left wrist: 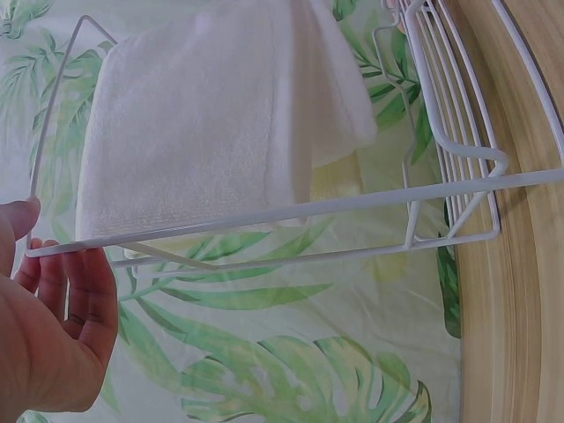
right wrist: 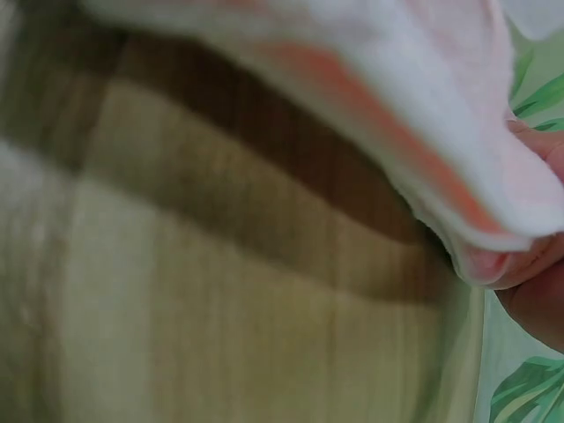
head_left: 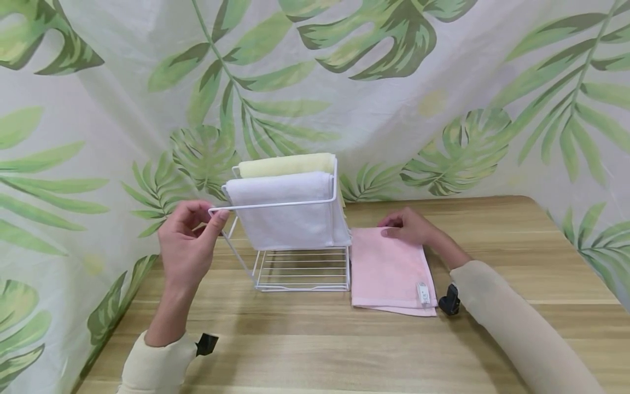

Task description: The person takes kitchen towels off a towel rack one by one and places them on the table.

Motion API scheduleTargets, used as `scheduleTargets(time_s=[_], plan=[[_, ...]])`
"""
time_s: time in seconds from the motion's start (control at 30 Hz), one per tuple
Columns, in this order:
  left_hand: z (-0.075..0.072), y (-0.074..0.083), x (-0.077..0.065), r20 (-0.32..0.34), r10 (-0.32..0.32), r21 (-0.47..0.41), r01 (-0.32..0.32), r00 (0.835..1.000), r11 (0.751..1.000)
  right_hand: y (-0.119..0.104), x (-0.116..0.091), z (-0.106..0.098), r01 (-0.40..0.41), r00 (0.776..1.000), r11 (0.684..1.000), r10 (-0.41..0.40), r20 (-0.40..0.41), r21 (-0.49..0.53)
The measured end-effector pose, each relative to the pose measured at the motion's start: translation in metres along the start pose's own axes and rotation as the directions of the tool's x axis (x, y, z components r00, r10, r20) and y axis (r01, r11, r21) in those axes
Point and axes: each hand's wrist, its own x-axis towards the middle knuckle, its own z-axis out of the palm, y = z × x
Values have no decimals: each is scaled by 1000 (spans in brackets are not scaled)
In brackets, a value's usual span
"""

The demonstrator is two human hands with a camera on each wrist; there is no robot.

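Note:
A white wire rack (head_left: 270,206) stands on the wooden table, with a white towel (head_left: 287,227) and, behind it, a pale yellow towel (head_left: 287,164) draped over its upper bars. With thumb and fingers, my left hand (head_left: 187,249) holds the rack's upper left corner. To the right of the rack, a folded pink towel (head_left: 389,268) with a small label near its lower right corner is pinched at its far edge by my right hand (head_left: 410,225). In the right wrist view the pink towel (right wrist: 441,97) looks blurred, its layers raised off the tabletop.
The rack's lower shelf of parallel wires (head_left: 302,268) sits on the table (head_left: 295,339). Behind the table hangs a leaf-patterned cloth (head_left: 384,109), which also covers the left side. Each sleeve has a small black device (head_left: 206,344) at the wrist.

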Motion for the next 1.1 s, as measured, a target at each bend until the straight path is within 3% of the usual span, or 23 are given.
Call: scheduleTargets(time_s=[0.33,0.53,0.7,1.1], plan=[[1,0,0,-4,2,24,-2,1000,1000,-16,0,-6,27,999,1000,-27,-21,-15],[1,0,0,-5,6,10,-6,1000,1000,-52,-1,-16,78,992,996,-82,-101,-41],[1,0,0,-4,15,-5,-15,1000,1000,-84,-2,-27,97,989,994,-102,-111,-55],[2,-2,0,-4,34,-25,-34,999,999,-152,-15,-46,179,967,984,-173,-189,13]])
